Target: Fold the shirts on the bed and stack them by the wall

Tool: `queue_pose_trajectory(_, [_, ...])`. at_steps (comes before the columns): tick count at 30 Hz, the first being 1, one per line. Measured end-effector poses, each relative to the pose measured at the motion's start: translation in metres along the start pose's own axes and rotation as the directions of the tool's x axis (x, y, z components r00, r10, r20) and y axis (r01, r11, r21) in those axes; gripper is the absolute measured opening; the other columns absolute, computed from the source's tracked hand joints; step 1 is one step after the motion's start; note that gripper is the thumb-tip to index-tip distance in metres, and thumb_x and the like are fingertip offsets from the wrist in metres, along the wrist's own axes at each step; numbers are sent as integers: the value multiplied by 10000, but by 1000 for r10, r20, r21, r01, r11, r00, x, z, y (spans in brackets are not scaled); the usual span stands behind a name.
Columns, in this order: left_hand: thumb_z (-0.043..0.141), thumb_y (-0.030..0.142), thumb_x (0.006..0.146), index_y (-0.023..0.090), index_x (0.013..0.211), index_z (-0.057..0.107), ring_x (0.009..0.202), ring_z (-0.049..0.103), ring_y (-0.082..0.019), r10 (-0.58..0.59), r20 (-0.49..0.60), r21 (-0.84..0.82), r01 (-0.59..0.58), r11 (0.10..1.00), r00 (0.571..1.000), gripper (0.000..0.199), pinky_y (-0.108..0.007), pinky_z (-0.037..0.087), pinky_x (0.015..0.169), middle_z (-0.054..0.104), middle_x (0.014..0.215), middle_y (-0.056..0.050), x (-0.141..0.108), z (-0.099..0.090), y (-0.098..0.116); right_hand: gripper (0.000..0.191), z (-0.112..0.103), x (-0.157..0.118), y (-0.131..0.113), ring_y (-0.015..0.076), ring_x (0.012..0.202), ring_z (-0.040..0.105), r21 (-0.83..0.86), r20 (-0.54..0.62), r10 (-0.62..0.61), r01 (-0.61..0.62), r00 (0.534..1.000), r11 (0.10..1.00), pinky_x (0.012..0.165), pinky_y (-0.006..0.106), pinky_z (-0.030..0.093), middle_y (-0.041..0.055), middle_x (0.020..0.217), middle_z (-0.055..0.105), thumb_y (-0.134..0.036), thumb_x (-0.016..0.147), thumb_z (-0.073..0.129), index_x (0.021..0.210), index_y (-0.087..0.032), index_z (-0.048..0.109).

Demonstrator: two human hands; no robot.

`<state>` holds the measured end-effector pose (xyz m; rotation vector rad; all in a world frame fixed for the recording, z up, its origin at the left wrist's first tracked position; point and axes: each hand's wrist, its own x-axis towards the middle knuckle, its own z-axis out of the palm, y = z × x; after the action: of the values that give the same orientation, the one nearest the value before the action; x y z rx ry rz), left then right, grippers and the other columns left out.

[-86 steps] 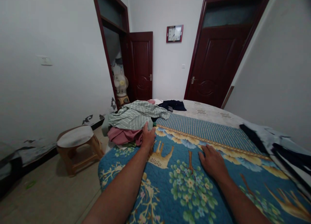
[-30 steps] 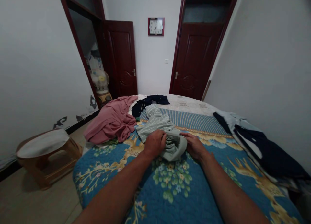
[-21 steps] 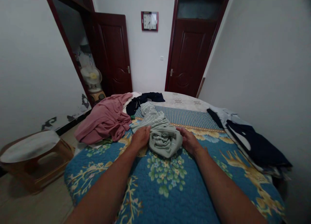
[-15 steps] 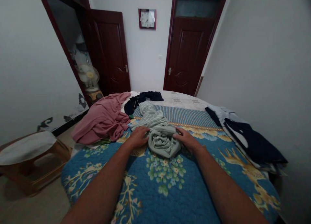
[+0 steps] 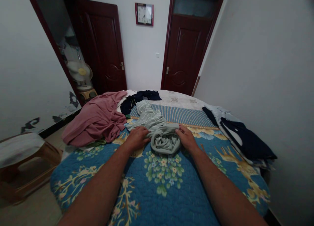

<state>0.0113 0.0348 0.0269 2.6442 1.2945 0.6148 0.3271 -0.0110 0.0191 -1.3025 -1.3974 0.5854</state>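
Note:
A pale grey-green garment with thin white stripes [image 5: 150,116] lies bunched on the blue floral quilt [image 5: 193,186]; its exact kind does not show. The near end forms a round opening with a plain band, with crumpled cloth inside. My left hand [image 5: 137,138] is closed on the cloth at the left of that opening, its fingertips partly hidden. On the other side my right hand [image 5: 186,137] pinches the band between thumb and fingers.
A heap of pink cloth [image 5: 98,118] and dark navy clothing [image 5: 139,100] lie at the back left. Folded clothes [image 5: 247,139] are stacked along the right edge by the wall. A wooden stool [image 5: 26,167] stands on the floor at left.
The view has turned slightly to the right, so everything sits further left. My right hand has shifted up along the band, and the round opening looks smaller and flatter.

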Motion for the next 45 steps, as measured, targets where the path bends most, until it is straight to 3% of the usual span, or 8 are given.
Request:
queue_pose_trajectory(6, [490,179,930,247,1144,735,1048,712,-267,-183,-235,-114,160,981,955,332,-357,519,948,778,1104,-89,4,-11,3,315,-18,3,-9,267,994,678,-56,-55,-13,10,998,998,964,391,514,47,1008,777,-481,935,613,1053,-254,797])
queue_pose_trajectory(15, [468,185,866,212,1124,721,1175,679,-287,-231,-452,-251,126,960,861,362,-421,505,1089,762,1174,-116,6,-19,8,302,-30,1,-26,236,821,672,179,80,27,-40,996,983,775,343,517,24,880,776,-498,835,748,964,-235,822])
queue_pose_trajectory(22, [467,288,935,217,1070,728,1053,695,-248,-420,-440,-541,140,830,794,302,-350,535,976,775,1064,-54,6,-29,13,345,-26,0,-23,232,889,673,92,119,-21,10,993,996,839,346,534,35,1041,790,-376,801,789,1127,-267,828])
queue_pose_trajectory(27, [463,376,961,213,908,695,882,654,-230,-525,-493,-621,142,771,694,288,-319,524,814,728,895,-22,7,-35,21,613,-15,-8,-7,209,815,646,26,273,22,-31,962,999,777,322,518,14,956,766,-226,733,779,1342,-290,750])
queue_pose_trajectory(31, [471,379,966,221,896,687,871,644,-230,-613,-540,-645,185,741,577,277,-325,522,809,720,879,-23,4,-42,13,398,-8,-13,-10,208,790,618,-99,362,-32,72,932,992,781,312,472,5,855,725,-147,699,690,1062,-263,802])
queue_pose_trajectory(36, [478,310,940,222,1040,732,995,666,-266,-660,-621,-598,288,748,424,287,-370,526,909,761,1041,-72,1,-48,-8,128,-24,-3,-25,243,807,598,-293,22,-110,111,994,950,831,355,477,42,808,684,-216,771,584,799,-260,700])
queue_pose_trajectory(40, [469,295,921,216,1034,739,979,690,-273,-624,-600,-567,284,773,501,303,-366,548,896,774,1012,-73,1,-50,0,258,-52,5,-27,320,1067,645,-314,-371,-233,115,899,942,991,433,506,109,1061,742,-309,802,599,1015,-250,731])
queue_pose_trajectory(45, [470,308,899,206,1025,759,998,711,-261,-369,-468,-486,115,866,803,332,-353,571,923,793,1011,-55,2,-45,20,396,-63,13,-7,279,681,675,356,-387,301,-160,871,921,646,396,557,36,712,679,-584,883,564,1074,-267,705])
